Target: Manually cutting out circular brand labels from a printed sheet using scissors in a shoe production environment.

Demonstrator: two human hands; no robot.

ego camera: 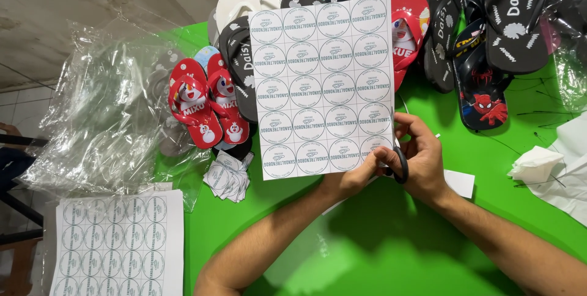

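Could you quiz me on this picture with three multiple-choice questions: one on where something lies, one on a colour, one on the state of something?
1. Where does the second label sheet lie?
A. near left corner
B. on the black sandals
C. under the tissue

2. What colour is the table?
A. blue
B. green
C. white

3. How is the raised label sheet held?
A. flat on the table
B. rolled up
C. upright in the left hand

Answers: A, it sits bottom left beside the clear plastic bags; B, bright green shows throughout; C, fingers pinch its lower corner while the right hand holds black-handled scissors.

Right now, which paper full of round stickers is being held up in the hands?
The sheet in front of the flip-flops, pinched at its bottom right corner. The other sheet lies flat at bottom left, untouched.
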